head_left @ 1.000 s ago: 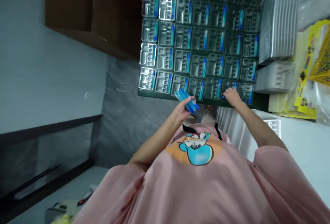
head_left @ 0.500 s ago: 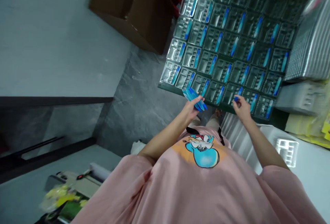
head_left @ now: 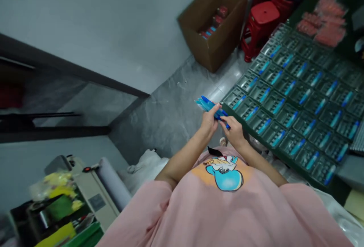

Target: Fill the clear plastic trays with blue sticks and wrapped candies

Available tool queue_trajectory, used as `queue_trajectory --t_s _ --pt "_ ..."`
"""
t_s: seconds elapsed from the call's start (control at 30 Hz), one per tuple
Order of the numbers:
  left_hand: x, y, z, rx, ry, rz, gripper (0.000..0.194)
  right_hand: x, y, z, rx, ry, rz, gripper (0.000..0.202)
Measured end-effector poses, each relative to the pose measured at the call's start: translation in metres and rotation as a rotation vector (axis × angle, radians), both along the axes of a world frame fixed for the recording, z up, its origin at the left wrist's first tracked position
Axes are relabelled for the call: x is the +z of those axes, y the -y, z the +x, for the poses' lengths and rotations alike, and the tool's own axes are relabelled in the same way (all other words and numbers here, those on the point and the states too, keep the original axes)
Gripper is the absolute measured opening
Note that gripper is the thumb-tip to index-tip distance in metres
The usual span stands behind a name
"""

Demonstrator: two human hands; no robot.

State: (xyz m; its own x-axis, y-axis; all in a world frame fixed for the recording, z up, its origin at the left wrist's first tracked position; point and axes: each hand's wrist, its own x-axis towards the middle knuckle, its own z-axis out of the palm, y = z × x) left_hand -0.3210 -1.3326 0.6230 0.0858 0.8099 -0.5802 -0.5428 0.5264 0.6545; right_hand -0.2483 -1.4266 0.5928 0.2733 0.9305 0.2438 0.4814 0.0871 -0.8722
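My left hand (head_left: 209, 121) is closed around a bunch of slim blue, pen-shaped pieces (head_left: 205, 104), light blue at one end and darker at the other. Right beside it, my right hand (head_left: 233, 130) pinches the dark end of one blue piece (head_left: 228, 126) at the bunch's lower side. Whether that piece is fully apart from the others is hidden by the fingers. To the right, rows of clear plastic blister trays (head_left: 232, 96) cover a dark green table (head_left: 257, 137). Many of these trays hold one blue piece each, lying in a long slot.
Beyond the table's far left corner stand an open cardboard box (head_left: 210, 51) with red and blue packs inside and a red stool (head_left: 264, 13). Red-pink packs (head_left: 331, 19) lie at the table's far end. A white bag (head_left: 148, 165) is on the floor behind my left arm.
My right hand has moved left, from over a tray at the table's near edge to the bunch in my left hand. The view has turned left, showing more of the box and stool.
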Motion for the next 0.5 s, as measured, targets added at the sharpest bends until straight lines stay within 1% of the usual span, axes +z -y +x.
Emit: queue_trajectory --t_s 0.1,0.17,0.23,0.3,0.4,0.5 --pt "0.02 -0.006 -0.004 0.063 -0.051 0.057 0.033 0.015 -0.015 -0.008 0.009 0.07 -0.016 0.021" --pt "0.028 -0.004 -0.002 0.042 -0.085 0.07 0.032 0.022 -0.016 -0.008 -0.016 0.081 -0.028 0.021" --pt "0.033 0.006 0.005 -0.002 -0.102 0.073 0.033 0.028 -0.011 -0.004 -0.05 0.056 -0.033 0.019" --pt "0.035 0.022 0.015 -0.028 -0.108 0.086 0.036 0.031 0.002 0.004 -0.077 0.018 -0.027 0.017" --pt "0.036 0.052 0.03 -0.062 -0.129 0.131 0.044 0.032 0.031 0.02 -0.078 -0.04 -0.033 0.016" --pt "0.034 0.079 0.041 -0.168 -0.122 0.183 0.051 0.029 0.061 0.034 -0.059 -0.081 -0.053 0.015"
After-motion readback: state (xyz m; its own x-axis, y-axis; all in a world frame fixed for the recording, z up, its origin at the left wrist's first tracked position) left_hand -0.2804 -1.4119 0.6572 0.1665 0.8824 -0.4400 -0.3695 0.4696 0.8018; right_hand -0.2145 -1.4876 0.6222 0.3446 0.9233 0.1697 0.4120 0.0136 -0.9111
